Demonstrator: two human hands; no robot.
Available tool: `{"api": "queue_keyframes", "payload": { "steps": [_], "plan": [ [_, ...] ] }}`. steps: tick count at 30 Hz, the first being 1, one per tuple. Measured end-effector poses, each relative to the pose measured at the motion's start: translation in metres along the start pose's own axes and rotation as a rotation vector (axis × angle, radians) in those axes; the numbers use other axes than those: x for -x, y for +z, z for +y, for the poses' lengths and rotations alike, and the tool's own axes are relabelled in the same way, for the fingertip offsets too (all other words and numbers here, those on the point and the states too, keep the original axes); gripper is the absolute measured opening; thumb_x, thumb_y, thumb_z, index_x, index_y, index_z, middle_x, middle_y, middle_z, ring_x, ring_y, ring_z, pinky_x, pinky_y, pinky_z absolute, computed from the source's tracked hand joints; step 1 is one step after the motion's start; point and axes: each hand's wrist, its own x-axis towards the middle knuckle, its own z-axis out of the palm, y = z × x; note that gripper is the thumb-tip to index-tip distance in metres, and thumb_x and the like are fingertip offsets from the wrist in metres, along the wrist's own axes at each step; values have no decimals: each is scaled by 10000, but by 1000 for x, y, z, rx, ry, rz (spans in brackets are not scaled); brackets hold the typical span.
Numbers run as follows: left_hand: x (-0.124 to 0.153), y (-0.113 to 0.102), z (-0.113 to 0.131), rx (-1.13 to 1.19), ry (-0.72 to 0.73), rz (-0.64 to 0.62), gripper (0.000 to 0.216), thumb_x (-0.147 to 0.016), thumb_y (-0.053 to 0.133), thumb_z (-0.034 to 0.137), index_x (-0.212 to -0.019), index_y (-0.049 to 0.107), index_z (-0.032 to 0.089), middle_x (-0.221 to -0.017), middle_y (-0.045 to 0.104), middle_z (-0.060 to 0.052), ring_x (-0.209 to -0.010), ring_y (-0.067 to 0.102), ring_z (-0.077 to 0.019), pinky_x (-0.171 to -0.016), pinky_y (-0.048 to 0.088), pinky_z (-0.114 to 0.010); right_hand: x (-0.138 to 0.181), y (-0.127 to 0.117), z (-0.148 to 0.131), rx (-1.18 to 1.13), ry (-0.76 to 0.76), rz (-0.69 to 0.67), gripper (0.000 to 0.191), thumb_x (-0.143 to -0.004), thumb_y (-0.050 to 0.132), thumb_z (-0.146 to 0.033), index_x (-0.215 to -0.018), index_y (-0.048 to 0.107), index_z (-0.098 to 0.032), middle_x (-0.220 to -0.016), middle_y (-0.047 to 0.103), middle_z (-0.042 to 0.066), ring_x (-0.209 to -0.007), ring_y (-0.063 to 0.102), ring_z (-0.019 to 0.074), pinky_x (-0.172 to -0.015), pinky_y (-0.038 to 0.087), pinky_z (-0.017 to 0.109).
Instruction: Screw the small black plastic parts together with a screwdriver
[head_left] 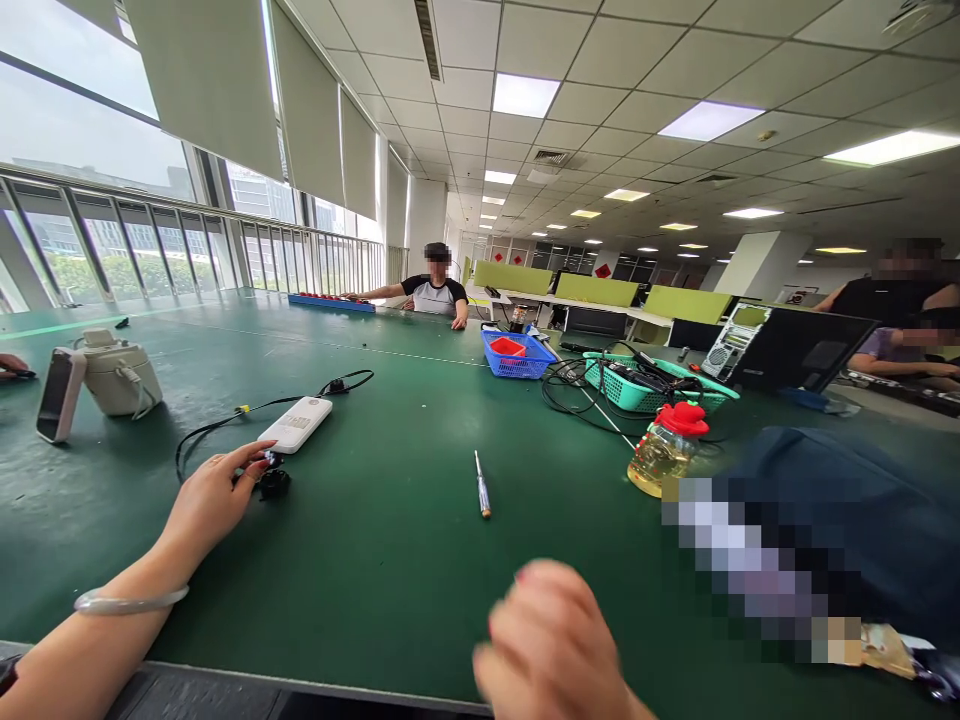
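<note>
Two poses: left hand point(214, 495) stretched forward, right hand point(555, 635) curled (blurred).

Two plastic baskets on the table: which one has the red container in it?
The blue basket, left of the teal basket in view. The red container sits inside it; the teal one holds dark items.

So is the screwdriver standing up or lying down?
Lying down: the screwdriver rests along its length on the green tabletop, its thin tip pointing away.
</note>
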Motion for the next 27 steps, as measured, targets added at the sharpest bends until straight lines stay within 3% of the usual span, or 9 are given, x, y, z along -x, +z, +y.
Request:
{"api": "queue_keyframes", "payload": {
  "steps": [4, 7, 13, 19, 27],
  "plan": [
    [0, 0, -1, -28, 65, 21, 456, -917, 342, 385, -1191, 673, 232, -1046, 734, -69, -1032, 615, -250, -819, 478, -315, -94, -14, 38, 565, -216, -222, 291, -799, 537, -8, -917, 693, -224, -949, 650, 69, -899, 598, 225, -820, 509, 400],
    [0, 1, -2, -120, 105, 22, 468, -940, 313, 379, -1190, 677, 226, -1067, 732, -88, -1060, 608, -270, -889, 443, -376, -125, -23, 68, 746, -206, -299, 347, -747, 516, 33, -928, 693, -206, -1012, 644, 57, -871, 594, 206, -816, 498, 375],
    [2, 3, 1, -270, 120, -16, 419, -957, 336, 328, -1194, 676, 273, -1137, 724, -64, -1121, 585, -246, -967, 354, -407, -123, -23, 99, 735, -247, -233, 379, -768, 484, 36, -973, 691, -207, -1032, 647, 50, -870, 600, 192, -817, 489, 338],
    [0, 4, -6, -294, 173, -25, 413, -936, 354, 285, -1168, 696, 280, -1137, 732, -41, -1118, 588, -251, -955, 344, -401, -119, -22, 101, 674, -210, -214, 357, -796, 483, 26, -949, 700, -213, -982, 658, 36, -838, 603, 184, -801, 496, 330],
    [2, 6, -7, -268, 225, -30, 377, -903, 410, 345, -1099, 731, 318, -1012, 762, -27, -1053, 622, -236, -996, 343, -394, -118, -20, 103, 687, -152, -288, 340, -713, 549, 58, -878, 661, -218, -1131, 640, 36, -956, 589, 202, -865, 470, 363]
  ]
}}
